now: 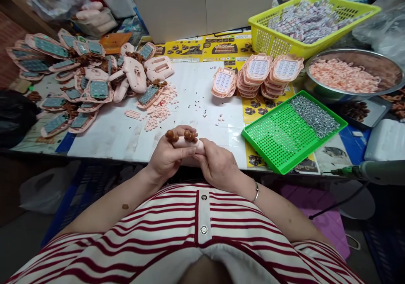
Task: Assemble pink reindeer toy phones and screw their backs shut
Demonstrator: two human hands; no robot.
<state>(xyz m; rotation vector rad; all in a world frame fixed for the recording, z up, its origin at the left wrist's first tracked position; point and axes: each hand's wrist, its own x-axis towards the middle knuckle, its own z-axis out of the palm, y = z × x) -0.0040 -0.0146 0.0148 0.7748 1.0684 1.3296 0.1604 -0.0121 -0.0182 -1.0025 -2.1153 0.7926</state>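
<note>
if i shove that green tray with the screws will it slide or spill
The green tray looks like thin, light plastic lying flat on paper, so it would probably slide easily. The screws are heaped loose in its far corner and would likely scatter across it. Its low rim may let some jump out.

The scene is bright and evenly lit from above, with only soft, short shadows under the hands and along the near edge of the white table (196,86). A pale sheen lies on the steel bowl (384,67). The wide lens bends straight lines near the borders and stretches the striped shirt (196,233) at the bottom. Focus is sharp at centre, softer toward the corners.
</note>
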